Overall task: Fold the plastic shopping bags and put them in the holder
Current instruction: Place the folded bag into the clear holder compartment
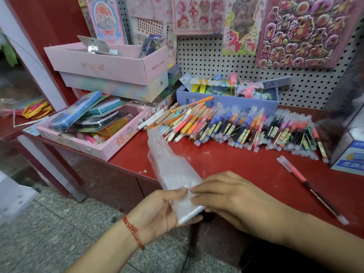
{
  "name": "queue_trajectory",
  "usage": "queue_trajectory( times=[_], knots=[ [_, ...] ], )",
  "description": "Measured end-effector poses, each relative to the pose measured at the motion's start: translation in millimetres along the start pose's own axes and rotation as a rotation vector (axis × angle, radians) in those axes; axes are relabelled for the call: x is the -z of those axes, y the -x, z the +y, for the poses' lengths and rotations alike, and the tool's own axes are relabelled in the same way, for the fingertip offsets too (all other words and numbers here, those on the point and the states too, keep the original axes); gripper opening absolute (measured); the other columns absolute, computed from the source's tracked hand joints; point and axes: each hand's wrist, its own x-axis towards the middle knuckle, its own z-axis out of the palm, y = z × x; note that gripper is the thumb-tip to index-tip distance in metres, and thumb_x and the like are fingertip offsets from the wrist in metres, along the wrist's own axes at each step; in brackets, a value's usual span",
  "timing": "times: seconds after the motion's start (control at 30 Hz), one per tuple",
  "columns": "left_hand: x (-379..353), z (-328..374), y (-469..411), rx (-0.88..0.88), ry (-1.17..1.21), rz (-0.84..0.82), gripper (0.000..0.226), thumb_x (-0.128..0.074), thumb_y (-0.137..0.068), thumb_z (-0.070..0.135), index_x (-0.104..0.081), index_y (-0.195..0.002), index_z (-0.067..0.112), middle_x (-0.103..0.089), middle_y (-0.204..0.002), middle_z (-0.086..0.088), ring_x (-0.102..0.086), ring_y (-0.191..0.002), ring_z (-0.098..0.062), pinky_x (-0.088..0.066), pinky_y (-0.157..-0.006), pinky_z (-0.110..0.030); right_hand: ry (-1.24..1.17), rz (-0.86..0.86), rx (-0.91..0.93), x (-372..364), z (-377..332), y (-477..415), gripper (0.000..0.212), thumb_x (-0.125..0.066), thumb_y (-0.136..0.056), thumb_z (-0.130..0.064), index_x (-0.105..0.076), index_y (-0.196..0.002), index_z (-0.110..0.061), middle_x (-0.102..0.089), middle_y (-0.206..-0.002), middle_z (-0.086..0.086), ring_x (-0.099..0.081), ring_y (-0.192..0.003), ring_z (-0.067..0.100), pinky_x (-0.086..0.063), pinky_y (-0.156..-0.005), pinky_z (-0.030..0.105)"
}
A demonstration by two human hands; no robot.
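Two hands share one plastic bag (170, 166), narrowed into a long clear strip and held above the near edge of the red surface (226, 162). Our left hand (157, 212) cradles its near end, thumb pressed on top. Our right hand (238, 198) curls its fingers round the same end from the other side. The far end juts loose towards the pens (236, 127). We judge it could spring open, or sweep them, if either grip slackens mid-fold. No holder can be picked out, the right thumb is hidden, and the right margin is blurred.
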Motion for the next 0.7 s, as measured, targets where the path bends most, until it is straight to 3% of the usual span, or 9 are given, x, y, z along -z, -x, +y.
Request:
queue_trajectory(
  times=[0.13, 0.2, 0.27, 0.33, 0.47, 0.53, 0.6, 0.7],
  knots=[
    [-4, 2, 3, -0.034, 0.084, -0.026, 0.037, -0.050, -0.078, 0.010, -0.064, -0.103, -0.013, -0.068, -0.098, -0.024, -0.070, -0.076, -0.026, -0.058, -0.072, -0.035, -0.109, 0.043, -0.001, 0, -8, -5, 0.030, -0.041, -0.094, -0.023, -0.064, -0.113, -0.022, -0.060, -0.102, -0.002, -0.056, -0.090, 0.018, -0.045, -0.076, 0.031],
    [-6, 0, 1, -0.041, 0.113, -0.035, 0.040, -0.051, -0.078, 0.012, -0.061, -0.106, -0.014, -0.067, -0.097, -0.026, -0.070, -0.077, -0.028, -0.056, -0.078, -0.039, -0.273, 0.073, -0.065, 0, -9, -9, 0.026, -0.045, -0.093, -0.021, -0.062, -0.113, -0.024, -0.062, -0.098, -0.005, -0.056, -0.089, 0.011, -0.041, -0.080, 0.023],
    [-10, -3, 2, -0.045, 0.138, -0.069, 0.035, -0.049, -0.078, 0.014, -0.069, -0.090, -0.013, -0.067, -0.098, -0.027, -0.070, -0.079, -0.030, -0.054, -0.082, -0.043, -0.463, 0.086, -0.216, 2, -10, -11, 0.017, -0.050, -0.094, -0.019, -0.058, -0.106, -0.027, -0.061, -0.090, -0.016, -0.054, -0.084, -0.002, -0.038, -0.075, 0.011],
    [-13, -3, 3, -0.048, 0.169, -0.089, 0.039, -0.046, -0.081, 0.020, -0.073, -0.079, -0.008, -0.066, -0.102, -0.028, -0.070, -0.082, -0.032, -0.051, -0.084, -0.046, -0.542, 0.102, -0.342, 2, -11, -12, 0.018, -0.053, -0.094, -0.016, -0.047, -0.096, -0.033, -0.055, -0.076, -0.019, -0.052, -0.073, -0.006, -0.036, -0.065, 0.010],
    [-12, -2, 4, -0.122, 0.122, -0.135, 0.055, -0.065, -0.078, 0.048, -0.071, -0.102, -0.001, -0.063, -0.116, -0.025, -0.066, -0.101, -0.032, -0.052, -0.090, -0.044, -0.546, 0.142, -0.403, 6, -17, -15, 0.017, -0.057, -0.090, -0.011, -0.048, -0.090, -0.025, -0.049, -0.075, -0.016, -0.050, -0.072, -0.009, -0.035, -0.064, 0.010],
    [-14, -4, 5, -0.191, -0.017, -0.113, 0.044, -0.073, -0.076, 0.035, -0.070, -0.106, 0.002, -0.063, -0.117, -0.024, -0.064, -0.105, -0.029, -0.054, -0.086, -0.036, -0.525, 0.195, -0.409, 2, -19, -15, 0.013, -0.060, -0.088, -0.011, -0.054, -0.091, -0.022, -0.048, -0.080, -0.016, -0.050, -0.076, -0.010, -0.035, -0.065, 0.007],
    [-13, -8, 1, -0.240, -0.077, -0.009, 0.030, -0.063, -0.083, 0.022, -0.071, -0.103, 0.002, -0.067, -0.111, -0.021, -0.067, -0.099, -0.028, -0.056, -0.081, -0.034, -0.431, 0.305, -0.426, -5, -18, -12, 0.011, -0.059, -0.084, -0.017, -0.060, -0.095, -0.020, -0.047, -0.088, -0.015, -0.049, -0.077, -0.007, -0.037, -0.069, 0.009],
    [-13, -9, 0, -0.244, -0.010, 0.051, 0.033, -0.053, -0.081, 0.018, -0.063, -0.107, 0.001, -0.069, -0.104, -0.019, -0.069, -0.092, -0.028, -0.059, -0.073, -0.034, -0.129, 0.369, -0.321, -4, -14, -7, 0.025, -0.054, -0.085, -0.028, -0.060, -0.107, -0.019, -0.053, -0.103, -0.006, -0.052, -0.090, 0.007, -0.041, -0.079, 0.027]
  ],
)
